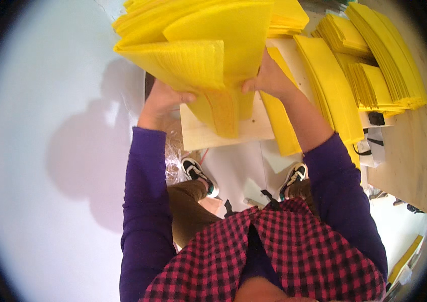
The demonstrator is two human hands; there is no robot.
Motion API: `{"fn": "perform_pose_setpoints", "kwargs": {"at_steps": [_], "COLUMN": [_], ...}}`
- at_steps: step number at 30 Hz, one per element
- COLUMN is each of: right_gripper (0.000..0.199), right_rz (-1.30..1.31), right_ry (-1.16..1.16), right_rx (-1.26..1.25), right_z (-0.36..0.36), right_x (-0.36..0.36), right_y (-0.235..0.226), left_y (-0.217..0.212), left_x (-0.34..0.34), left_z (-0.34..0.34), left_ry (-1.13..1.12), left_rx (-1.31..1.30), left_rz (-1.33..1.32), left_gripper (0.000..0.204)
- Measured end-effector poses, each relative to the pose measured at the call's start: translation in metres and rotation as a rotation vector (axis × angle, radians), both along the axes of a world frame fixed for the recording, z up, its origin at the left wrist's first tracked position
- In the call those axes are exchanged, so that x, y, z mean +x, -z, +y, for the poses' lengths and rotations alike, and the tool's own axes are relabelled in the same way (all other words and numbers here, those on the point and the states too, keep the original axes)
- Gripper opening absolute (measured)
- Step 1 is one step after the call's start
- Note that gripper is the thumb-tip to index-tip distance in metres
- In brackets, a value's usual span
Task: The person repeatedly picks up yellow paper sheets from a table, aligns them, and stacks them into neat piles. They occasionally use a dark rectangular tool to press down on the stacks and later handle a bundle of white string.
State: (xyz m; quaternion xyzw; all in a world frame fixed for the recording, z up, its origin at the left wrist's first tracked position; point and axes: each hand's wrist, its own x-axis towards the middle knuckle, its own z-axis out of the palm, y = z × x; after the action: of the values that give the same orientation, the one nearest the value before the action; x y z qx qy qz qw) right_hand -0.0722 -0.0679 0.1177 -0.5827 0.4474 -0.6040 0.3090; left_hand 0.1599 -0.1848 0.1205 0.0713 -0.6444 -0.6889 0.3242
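Between my hands, above a pale wooden board, is a thick stack of folded yellow fabric sheets (208,38). My left hand (163,100) grips its lower left side, the thumb lying on the front and the other fingers hidden behind. On the lower right side my right hand (272,75) holds it the same way, thumb in front. A folded flap faces me, and a narrow end of the fabric hangs over the wooden board (198,133). The stack's far end runs out of the picture's top edge.
More yellow fabric strips (326,85) lie on the board to the right. Beyond them, several folded yellow stacks (387,55) rest on a wooden table (412,156). A white wall (37,166) stands close on my left. Clear plastic wrap (174,151) sits by my left shoe (198,173).
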Motion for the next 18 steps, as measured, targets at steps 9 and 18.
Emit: {"fn": "perform_pose_setpoints", "kwargs": {"at_steps": [9,18], "right_gripper": [0.135,0.137], "right_rz": [-0.038,-0.012], "right_ry": [-0.051,-0.039], "right_rx": [0.14,0.13], "right_z": [0.025,0.021], "right_x": [0.012,-0.001], "right_y": [-0.008,-0.019], "left_y": [0.021,0.024], "left_x": [-0.008,-0.009], "left_z": [0.004,-0.016], "left_ry": [-0.019,-0.057], "left_rx": [0.076,0.17], "left_rz": [0.032,-0.016], "left_gripper": [0.08,0.079]}}
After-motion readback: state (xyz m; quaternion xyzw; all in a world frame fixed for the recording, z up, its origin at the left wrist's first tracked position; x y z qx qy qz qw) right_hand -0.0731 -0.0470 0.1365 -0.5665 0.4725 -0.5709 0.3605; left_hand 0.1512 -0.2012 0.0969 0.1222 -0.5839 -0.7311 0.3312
